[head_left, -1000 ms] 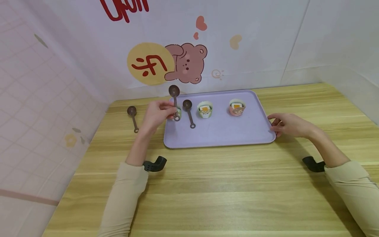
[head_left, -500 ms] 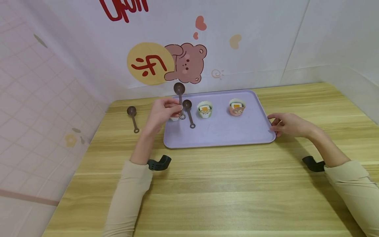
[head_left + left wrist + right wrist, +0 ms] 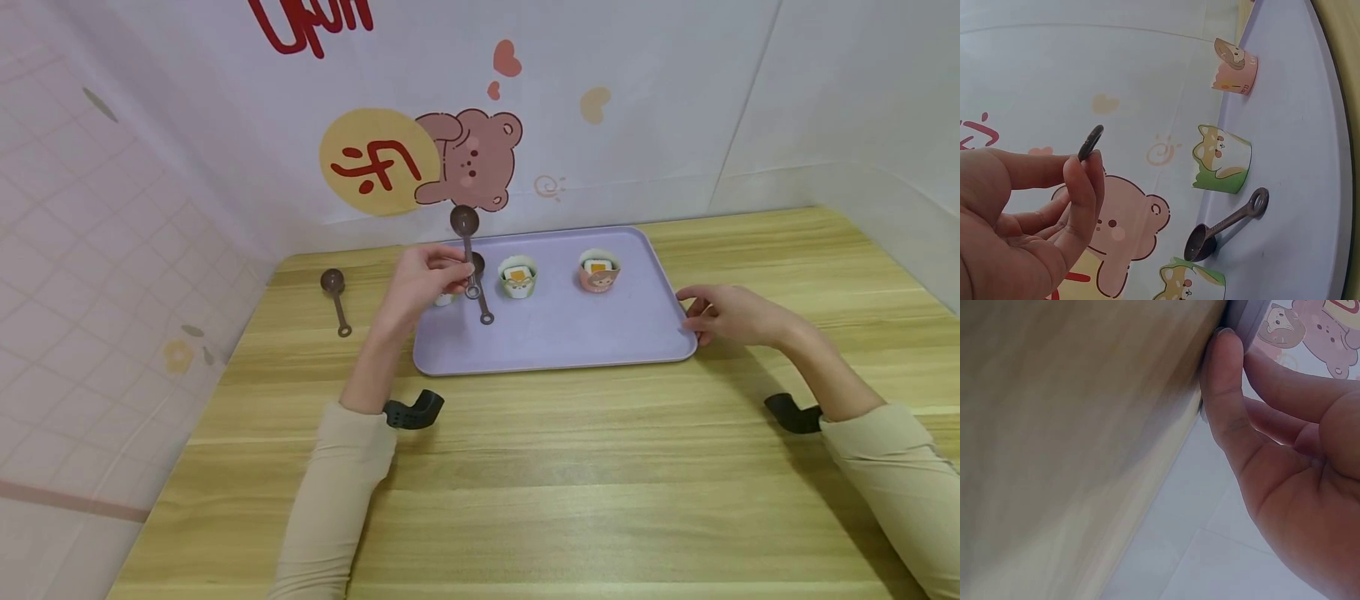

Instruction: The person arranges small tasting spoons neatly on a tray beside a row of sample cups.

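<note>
My left hand [image 3: 420, 282] pinches the handle of a dark brown measuring spoon [image 3: 465, 222] and holds it bowl-up above the left part of the lilac tray [image 3: 570, 337]. In the left wrist view only the ring end [image 3: 1090, 142] of that spoon shows past the fingertips. A second measuring spoon [image 3: 1230, 225] lies on the tray, between a green animal-print paper cup [image 3: 1225, 159] and another such cup [image 3: 1194, 281]. Farther right stands a pink paper cup [image 3: 599, 272] with a white and yellow piece inside. My right hand [image 3: 738, 317] grips the tray's right edge, thumb and fingers at its rim.
A third measuring spoon [image 3: 337, 298] lies on the wooden table [image 3: 570, 483], left of the tray. A white wall covering [image 3: 645, 158] with a printed bear rises directly behind the table. Another patterned panel [image 3: 90, 275] stands along the left side.
My left hand has carried its measuring spoon rightward, from over the leftmost cup to over the spoon lying on the tray. My right hand has stayed at the tray's edge.
</note>
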### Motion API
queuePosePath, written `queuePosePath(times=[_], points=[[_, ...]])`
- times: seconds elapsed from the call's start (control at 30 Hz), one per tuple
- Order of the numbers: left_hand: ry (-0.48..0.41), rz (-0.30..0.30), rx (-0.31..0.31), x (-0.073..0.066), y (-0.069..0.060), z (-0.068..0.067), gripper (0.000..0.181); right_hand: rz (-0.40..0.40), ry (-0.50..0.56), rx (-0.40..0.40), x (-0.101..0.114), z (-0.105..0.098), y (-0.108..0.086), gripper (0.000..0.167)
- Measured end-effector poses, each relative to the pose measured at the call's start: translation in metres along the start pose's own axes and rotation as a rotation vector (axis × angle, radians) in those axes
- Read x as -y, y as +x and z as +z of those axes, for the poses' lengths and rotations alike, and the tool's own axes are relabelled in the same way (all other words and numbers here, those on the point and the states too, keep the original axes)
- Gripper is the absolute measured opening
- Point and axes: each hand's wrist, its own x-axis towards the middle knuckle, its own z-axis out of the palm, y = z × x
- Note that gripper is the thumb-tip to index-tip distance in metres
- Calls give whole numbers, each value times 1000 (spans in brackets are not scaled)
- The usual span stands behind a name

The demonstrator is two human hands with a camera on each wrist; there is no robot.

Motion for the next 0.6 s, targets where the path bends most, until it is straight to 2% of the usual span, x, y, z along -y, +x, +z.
queuePosePath(times=[0.23,0.6], points=[[-28,-9,6,-1,1,4,23,0,-3,-2,0,0,1,45],[-20,21,15,-4,0,10,22,2,-4,-5,-1,1,1,45]])
